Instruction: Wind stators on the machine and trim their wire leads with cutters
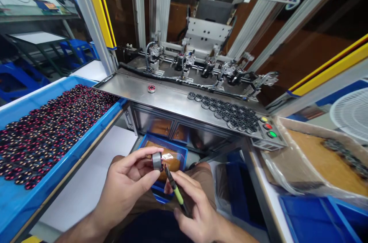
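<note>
My left hand [126,181] is closed around a small round motor part [156,161] with a grey metal rim, pinched between thumb and fingers above my lap. My right hand [198,204] grips what look like small pliers [177,193], with a dark pointed tip and a yellow-green and black handle. That tip points up at the open side of the motor part, very close to it; whether they touch I cannot tell. A single red-centred motor part [151,88] stands on the metal ledge [129,87] of the machine.
Many black rings [227,110] crowd the ledge's right half, beside a button box [271,134]. At left, a blue tray [61,91] is full of motor parts. A plastic-lined carton [322,162] stands right. Below my hands sits a blue bin [184,151]. Machine fixtures [208,68] line the back.
</note>
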`<state>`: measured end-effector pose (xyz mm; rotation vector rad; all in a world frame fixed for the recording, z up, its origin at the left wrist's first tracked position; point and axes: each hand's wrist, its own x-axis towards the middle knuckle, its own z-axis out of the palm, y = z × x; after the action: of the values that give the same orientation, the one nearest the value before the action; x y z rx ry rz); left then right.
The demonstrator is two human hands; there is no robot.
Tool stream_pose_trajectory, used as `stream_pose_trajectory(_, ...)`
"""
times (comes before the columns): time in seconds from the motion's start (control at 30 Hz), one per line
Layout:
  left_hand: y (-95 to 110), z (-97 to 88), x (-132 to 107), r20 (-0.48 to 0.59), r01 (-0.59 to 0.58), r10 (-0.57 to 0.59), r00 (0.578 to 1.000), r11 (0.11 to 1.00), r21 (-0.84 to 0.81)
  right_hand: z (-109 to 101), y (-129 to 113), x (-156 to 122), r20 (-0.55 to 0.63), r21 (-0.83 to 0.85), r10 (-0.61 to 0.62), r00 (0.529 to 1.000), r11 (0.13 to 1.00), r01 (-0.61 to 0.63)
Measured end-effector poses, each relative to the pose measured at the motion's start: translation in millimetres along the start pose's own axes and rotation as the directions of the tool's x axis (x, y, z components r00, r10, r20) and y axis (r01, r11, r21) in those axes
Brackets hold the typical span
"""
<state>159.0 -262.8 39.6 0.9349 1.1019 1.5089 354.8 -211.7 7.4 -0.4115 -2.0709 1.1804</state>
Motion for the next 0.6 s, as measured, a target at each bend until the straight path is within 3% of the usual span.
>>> stream_pose_trajectory(0.4, -1.9, -3.3, 1.3, 0.008, -0.011, 0.011, 1.000, 1.000, 0.020, 1.0, 0.0, -3.5, -0.036, -0.102, 0.005, 0.999, 0.995, -0.009)
stream_pose_trajectory(0.6, -4.2, -2.1, 0.2, -0.054, -0.135, 0.136, 0.989, 0.991, 0.024, -0.4, -7.2, -0.9, -0.058, -0.150, 0.002, 0.998, 0.989, -0.011)
